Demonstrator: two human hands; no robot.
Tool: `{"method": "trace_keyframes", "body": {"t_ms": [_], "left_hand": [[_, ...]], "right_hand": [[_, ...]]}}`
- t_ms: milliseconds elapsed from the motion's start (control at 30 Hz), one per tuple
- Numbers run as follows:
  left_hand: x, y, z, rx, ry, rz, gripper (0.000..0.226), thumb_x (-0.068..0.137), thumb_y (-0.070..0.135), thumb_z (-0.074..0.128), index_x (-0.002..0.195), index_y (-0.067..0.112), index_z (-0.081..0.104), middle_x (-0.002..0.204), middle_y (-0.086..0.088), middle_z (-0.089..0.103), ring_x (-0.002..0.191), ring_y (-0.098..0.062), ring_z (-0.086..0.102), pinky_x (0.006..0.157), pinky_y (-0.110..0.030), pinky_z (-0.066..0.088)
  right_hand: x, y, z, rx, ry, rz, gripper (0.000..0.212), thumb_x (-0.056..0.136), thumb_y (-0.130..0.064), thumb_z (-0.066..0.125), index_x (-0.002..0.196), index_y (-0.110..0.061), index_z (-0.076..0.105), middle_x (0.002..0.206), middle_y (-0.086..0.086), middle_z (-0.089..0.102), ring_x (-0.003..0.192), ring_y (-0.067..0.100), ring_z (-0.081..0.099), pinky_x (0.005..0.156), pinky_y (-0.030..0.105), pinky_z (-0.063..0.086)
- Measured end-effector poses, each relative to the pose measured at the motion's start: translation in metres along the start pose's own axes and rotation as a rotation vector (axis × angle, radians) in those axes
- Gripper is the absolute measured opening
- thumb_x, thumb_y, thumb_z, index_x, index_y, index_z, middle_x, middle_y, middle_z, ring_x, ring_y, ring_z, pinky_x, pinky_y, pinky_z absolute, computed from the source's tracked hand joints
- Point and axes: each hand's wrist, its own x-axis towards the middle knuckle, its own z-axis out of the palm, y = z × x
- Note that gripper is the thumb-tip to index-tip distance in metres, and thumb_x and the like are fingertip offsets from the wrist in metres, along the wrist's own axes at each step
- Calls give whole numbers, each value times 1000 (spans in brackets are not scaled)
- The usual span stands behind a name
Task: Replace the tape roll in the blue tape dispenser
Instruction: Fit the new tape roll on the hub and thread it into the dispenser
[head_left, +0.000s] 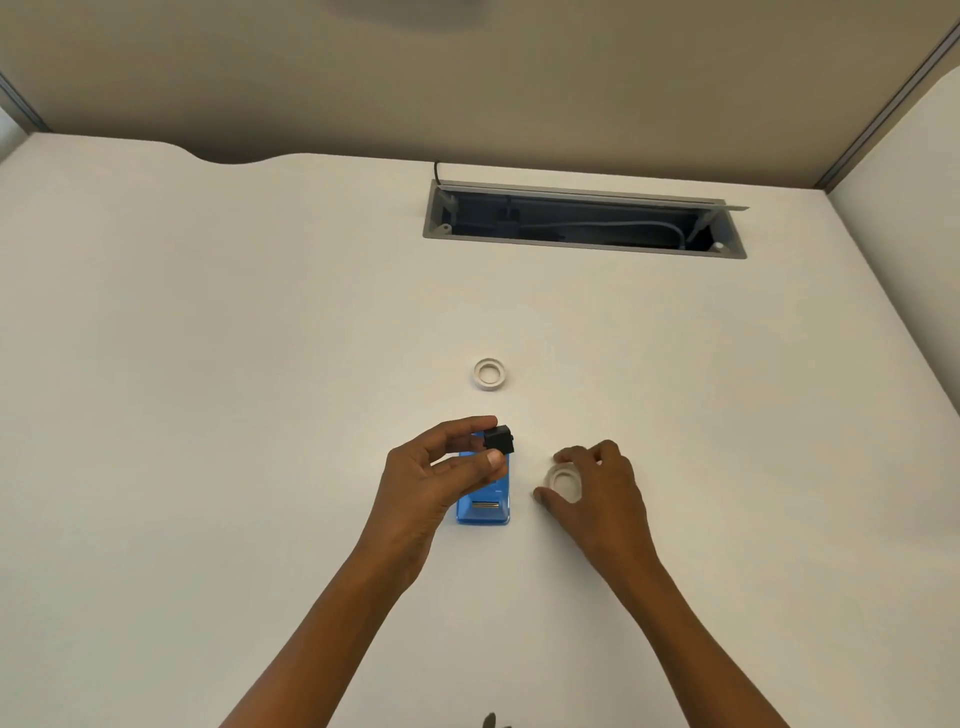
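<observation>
The blue tape dispenser (485, 506) lies on the white desk (208, 364) with its metal cutter toward me. My left hand (436, 478) hovers over its far end and pinches a small black spindle piece (498, 440) between thumb and fingers. To the right of the dispenser, my right hand (597, 488) grips a whitish tape roll (562, 480) that rests on the desk, thumb on its near side and fingers on the far side. A second whitish ring-shaped roll (489, 373) lies flat farther back, untouched.
An open cable hatch (584, 221) with a raised grey lid and cables inside is set into the desk's back. A beige partition wall (467, 78) closes off the far edge, and another panel rises at the right.
</observation>
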Motion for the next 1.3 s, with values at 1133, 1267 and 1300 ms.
{"method": "trace_keyframes", "body": {"t_ms": [1133,1267,1300], "left_hand": [[-27,21,8,118,-54,61,26,72,5,75,96,11,69,81,-5,76,75,-20,73,69,-17,53],[-27,20,5,129,-43,37,21,71,12,76,92,13,73,84,-6,76,78,-20,73,79,-22,53],[-28,20,5,124,-49,31,21,71,13,76,92,13,73,84,-7,76,78,-21,73,80,-23,54]], "right_hand": [[-39,-41,-59,979,-246,-315,53,72,5,77,117,-21,65,120,-3,69,114,20,63,90,29,55],[-38,-42,-60,943,-229,-308,54,68,2,80,112,-27,68,114,-7,71,109,17,66,87,25,55],[-38,-43,-60,925,-218,-309,54,68,1,81,111,-29,69,112,-8,72,107,17,66,85,24,55]]}}
